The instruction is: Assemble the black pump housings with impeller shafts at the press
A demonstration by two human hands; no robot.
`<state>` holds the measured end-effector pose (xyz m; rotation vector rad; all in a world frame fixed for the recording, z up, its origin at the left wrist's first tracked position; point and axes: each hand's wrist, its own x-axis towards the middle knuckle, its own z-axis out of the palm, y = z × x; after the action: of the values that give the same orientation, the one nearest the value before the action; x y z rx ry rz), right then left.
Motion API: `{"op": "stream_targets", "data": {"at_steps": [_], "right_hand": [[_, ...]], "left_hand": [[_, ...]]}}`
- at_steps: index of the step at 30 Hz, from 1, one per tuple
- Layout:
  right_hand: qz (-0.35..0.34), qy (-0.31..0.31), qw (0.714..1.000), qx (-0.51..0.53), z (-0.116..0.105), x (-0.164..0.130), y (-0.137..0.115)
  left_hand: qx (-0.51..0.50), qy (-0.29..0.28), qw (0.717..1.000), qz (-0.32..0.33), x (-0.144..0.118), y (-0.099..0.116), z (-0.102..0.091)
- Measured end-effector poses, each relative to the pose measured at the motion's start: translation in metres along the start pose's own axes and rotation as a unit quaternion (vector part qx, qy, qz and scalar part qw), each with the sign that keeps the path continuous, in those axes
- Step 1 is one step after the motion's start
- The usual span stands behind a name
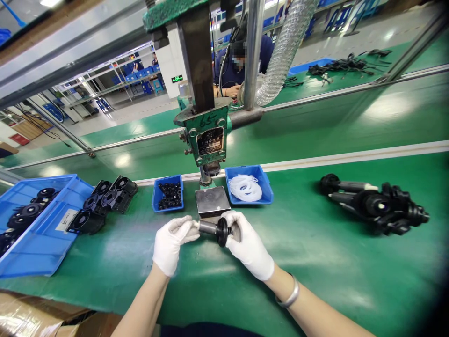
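Both my hands wear white gloves and meet in front of the press plate (212,200). Between them lies a motor-like part (208,228), a grey metal cylinder with a black round flange (222,232). My right hand (247,243) is closed around the flange end. My left hand (172,243) pinches the pale tip at the cylinder's other end. A small blue bin (155,200) of little black parts stands behind my left hand. Behind my right hand is another blue bin (269,194), holding white plastic rings (245,188).
The green press (206,133) rises over the plate. At the left, a large blue bin (42,262) holds black round parts, beside black housings (105,201). Similar motor parts (382,206) are heaped at the right. A person (224,70) sits beyond the bench.
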<state>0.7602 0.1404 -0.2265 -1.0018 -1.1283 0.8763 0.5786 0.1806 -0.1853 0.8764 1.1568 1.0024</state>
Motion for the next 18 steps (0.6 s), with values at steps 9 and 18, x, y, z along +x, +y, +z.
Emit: {"op": "stream_targets", "data": {"at_steps": [9, 18], "right_hand": [[-0.002, 0.004, 1.000, -0.003, 0.0017, -0.0008, 0.0024], [0.010, 0.003, 1.000, -0.012, 0.0020, -0.0023, 0.0051]], "left_hand": [[-0.028, 0.040, 0.999, -0.020, 0.0028, 0.0032, 0.0016], [-0.039, 0.021, 0.999, -0.027, -0.0022, 0.0053, 0.0027]]}}
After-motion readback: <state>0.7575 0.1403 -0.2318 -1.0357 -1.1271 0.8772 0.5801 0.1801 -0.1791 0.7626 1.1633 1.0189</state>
